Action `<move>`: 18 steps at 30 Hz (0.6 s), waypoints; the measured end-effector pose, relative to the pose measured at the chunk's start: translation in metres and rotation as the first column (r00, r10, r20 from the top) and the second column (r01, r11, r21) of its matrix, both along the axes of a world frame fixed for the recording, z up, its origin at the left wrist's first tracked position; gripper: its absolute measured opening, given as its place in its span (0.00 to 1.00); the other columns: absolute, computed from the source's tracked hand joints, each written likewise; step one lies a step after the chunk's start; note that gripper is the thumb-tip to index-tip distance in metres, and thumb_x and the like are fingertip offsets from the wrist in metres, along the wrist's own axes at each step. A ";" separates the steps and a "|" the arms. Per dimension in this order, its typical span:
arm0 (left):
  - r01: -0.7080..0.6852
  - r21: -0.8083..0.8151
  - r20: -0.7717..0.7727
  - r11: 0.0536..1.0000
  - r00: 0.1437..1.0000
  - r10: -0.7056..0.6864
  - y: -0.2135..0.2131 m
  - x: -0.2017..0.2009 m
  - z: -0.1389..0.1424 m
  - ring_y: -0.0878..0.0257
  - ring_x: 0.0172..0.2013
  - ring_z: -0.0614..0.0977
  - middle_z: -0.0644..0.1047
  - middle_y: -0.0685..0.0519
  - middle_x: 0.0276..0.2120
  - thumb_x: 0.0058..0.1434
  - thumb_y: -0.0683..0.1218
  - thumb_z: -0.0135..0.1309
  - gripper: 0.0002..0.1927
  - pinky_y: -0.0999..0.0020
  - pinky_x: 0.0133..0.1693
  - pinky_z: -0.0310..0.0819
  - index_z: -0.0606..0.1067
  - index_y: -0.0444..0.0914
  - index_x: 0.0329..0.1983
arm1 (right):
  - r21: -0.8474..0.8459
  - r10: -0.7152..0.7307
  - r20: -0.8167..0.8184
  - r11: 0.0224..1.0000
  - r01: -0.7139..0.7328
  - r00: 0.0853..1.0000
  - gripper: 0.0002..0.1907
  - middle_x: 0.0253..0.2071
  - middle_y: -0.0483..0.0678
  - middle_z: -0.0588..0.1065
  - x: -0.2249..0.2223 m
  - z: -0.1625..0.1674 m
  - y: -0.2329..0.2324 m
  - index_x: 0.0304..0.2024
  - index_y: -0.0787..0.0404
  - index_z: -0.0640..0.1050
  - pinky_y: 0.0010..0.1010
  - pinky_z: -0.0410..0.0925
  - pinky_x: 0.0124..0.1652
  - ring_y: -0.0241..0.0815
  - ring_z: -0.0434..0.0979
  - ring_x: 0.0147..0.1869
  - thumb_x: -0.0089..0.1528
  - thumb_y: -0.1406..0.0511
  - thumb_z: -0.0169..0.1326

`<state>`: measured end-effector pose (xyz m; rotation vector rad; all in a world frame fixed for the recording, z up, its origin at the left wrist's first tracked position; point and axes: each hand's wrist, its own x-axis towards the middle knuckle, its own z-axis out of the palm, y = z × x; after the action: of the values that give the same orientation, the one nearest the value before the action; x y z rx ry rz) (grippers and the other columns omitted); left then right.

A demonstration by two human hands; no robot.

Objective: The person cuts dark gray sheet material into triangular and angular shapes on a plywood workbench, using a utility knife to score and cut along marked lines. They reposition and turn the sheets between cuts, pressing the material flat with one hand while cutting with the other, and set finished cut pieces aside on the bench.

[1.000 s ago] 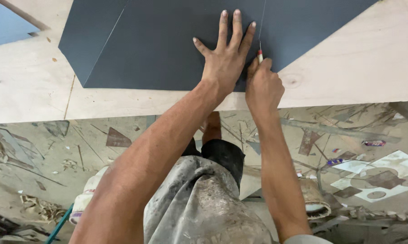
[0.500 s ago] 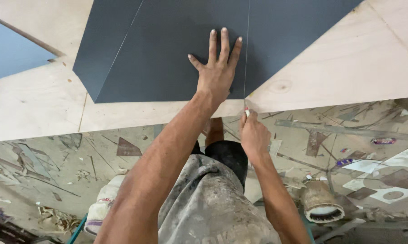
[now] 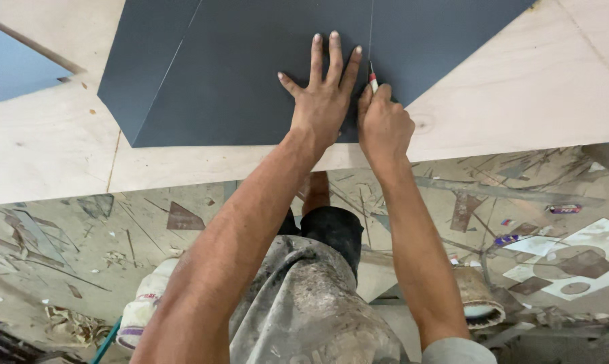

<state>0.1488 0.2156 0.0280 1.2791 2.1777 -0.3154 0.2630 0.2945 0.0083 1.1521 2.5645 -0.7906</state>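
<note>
Now, left hand (image 3: pixel 324 101): spread flat on my dark sheet (image 3: pixel 250 61).
Right hand (image 3: pixel 383 125): pinching cutter (image 3: pixel 372 80), tip pointing away along the scored line.
Bench (image 3: pixel 520 101): bare plywood right.

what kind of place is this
Probably a carpentry or laminate workshop: a dark grey laminate sheet lies on a pale plywood worktable, and the concrete floor below is littered with offcut scraps and tape rolls.
</note>
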 end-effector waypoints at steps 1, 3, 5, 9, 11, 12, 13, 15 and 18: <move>0.004 0.021 -0.032 1.000 0.999 -0.003 -0.001 0.000 -0.002 0.34 0.73 0.42 0.40 0.38 0.74 0.44 0.48 0.73 0.66 0.09 0.50 0.61 0.43 0.47 0.80 | -0.001 0.000 -0.002 1.000 0.000 1.000 0.19 0.24 0.64 0.77 -0.001 -0.001 -0.001 0.36 0.66 0.72 0.56 0.71 0.29 0.68 0.80 0.30 0.75 0.58 0.44; -0.020 -0.011 0.006 1.000 1.000 0.020 -0.003 0.001 -0.006 0.35 0.74 0.41 0.39 0.38 0.75 0.45 0.47 0.72 0.65 0.10 0.51 0.61 0.43 0.46 0.80 | -0.020 -0.014 -0.004 1.000 0.014 1.000 0.18 0.23 0.64 0.77 0.003 0.004 -0.010 0.37 0.66 0.72 0.57 0.71 0.29 0.67 0.80 0.29 0.74 0.58 0.44; -0.016 0.022 0.004 1.000 1.000 0.016 -0.006 0.003 -0.009 0.35 0.74 0.42 0.40 0.38 0.75 0.46 0.46 0.71 0.64 0.10 0.50 0.62 0.43 0.46 0.80 | -0.016 -0.036 0.068 0.999 0.037 0.997 0.17 0.22 0.64 0.76 0.017 0.013 -0.027 0.38 0.66 0.72 0.57 0.71 0.29 0.67 0.79 0.27 0.73 0.59 0.44; -0.015 0.037 -0.011 0.999 1.000 0.015 -0.008 0.005 -0.007 0.35 0.74 0.43 0.40 0.39 0.75 0.48 0.45 0.69 0.63 0.10 0.52 0.62 0.43 0.45 0.81 | -0.167 0.058 0.310 0.986 -0.005 0.949 0.19 0.20 0.61 0.76 0.082 0.040 -0.071 0.40 0.68 0.71 0.54 0.71 0.27 0.64 0.79 0.25 0.73 0.57 0.43; -0.022 0.008 -0.001 1.000 1.000 0.022 -0.006 0.003 -0.003 0.36 0.75 0.43 0.40 0.39 0.76 0.49 0.45 0.69 0.63 0.10 0.53 0.61 0.42 0.45 0.81 | -0.155 0.085 0.302 0.987 -0.039 0.950 0.20 0.21 0.61 0.76 0.106 0.034 -0.083 0.39 0.67 0.72 0.53 0.72 0.27 0.64 0.79 0.27 0.73 0.56 0.43; -0.010 0.045 -0.037 0.999 0.999 0.011 -0.006 0.002 0.000 0.35 0.74 0.43 0.40 0.39 0.75 0.49 0.45 0.68 0.62 0.09 0.52 0.62 0.42 0.46 0.80 | -0.143 0.089 0.277 0.988 -0.051 0.957 0.20 0.22 0.61 0.76 0.115 0.030 -0.086 0.39 0.67 0.72 0.54 0.71 0.28 0.64 0.79 0.27 0.73 0.56 0.44; -0.007 0.090 -0.073 0.996 0.997 0.013 -0.002 0.000 0.002 0.34 0.74 0.43 0.41 0.39 0.75 0.49 0.45 0.68 0.61 0.09 0.50 0.62 0.42 0.46 0.80 | -0.122 0.102 0.254 0.990 -0.072 0.962 0.20 0.22 0.61 0.76 0.122 0.023 -0.082 0.39 0.67 0.73 0.54 0.71 0.29 0.64 0.79 0.28 0.72 0.55 0.44; -0.025 -0.027 0.034 0.999 0.999 0.026 0.002 -0.003 0.005 0.35 0.74 0.41 0.39 0.39 0.76 0.47 0.47 0.70 0.65 0.11 0.52 0.60 0.40 0.46 0.80 | -0.171 0.071 0.253 0.985 -0.028 0.965 0.19 0.22 0.61 0.76 0.127 0.016 -0.076 0.40 0.65 0.74 0.55 0.69 0.28 0.65 0.78 0.27 0.72 0.55 0.44; 0.006 0.014 -0.044 1.000 0.999 -0.005 0.007 -0.006 0.007 0.34 0.72 0.42 0.39 0.38 0.74 0.45 0.47 0.72 0.66 0.10 0.49 0.61 0.40 0.47 0.79 | -0.168 -0.142 0.059 0.974 0.150 0.988 0.16 0.23 0.59 0.76 0.119 0.018 -0.057 0.38 0.64 0.73 0.49 0.69 0.28 0.61 0.78 0.27 0.71 0.56 0.49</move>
<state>0.1432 0.2229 0.0354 1.2979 2.2176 -0.3337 0.3824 0.2379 0.0259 1.2985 2.3408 -0.9849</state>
